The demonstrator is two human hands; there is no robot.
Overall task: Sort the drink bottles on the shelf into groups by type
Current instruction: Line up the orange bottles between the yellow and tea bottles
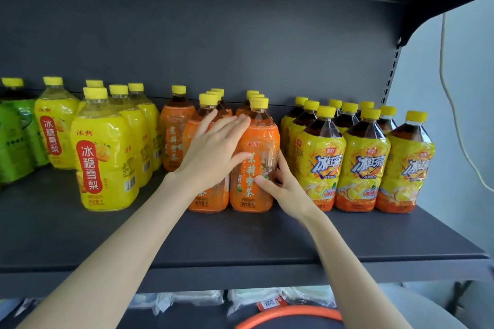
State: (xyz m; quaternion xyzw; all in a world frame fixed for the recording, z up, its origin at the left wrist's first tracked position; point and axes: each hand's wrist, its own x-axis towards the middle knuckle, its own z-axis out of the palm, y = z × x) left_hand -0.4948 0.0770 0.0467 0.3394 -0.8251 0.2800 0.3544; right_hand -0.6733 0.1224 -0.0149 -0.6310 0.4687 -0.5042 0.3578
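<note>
On the dark shelf [240,238] stand groups of yellow-capped bottles. At the far left are green-label bottles [16,139], then yellow pear-drink bottles [104,157], orange-label tea bottles in the middle, and yellow iced-tea bottles [361,163] at the right. My left hand [213,149] lies flat over the front orange bottle [208,195], its fingers reaching onto the neighbouring front orange bottle [256,165]. My right hand [283,189] grips that second bottle from its right side, thumb on the label.
The shelf's dark back panel and an upper shelf close in above. A pale wall and a hanging cord [454,104] lie to the right. Below the shelf edge are packaged goods [187,299] and an orange ring [288,315].
</note>
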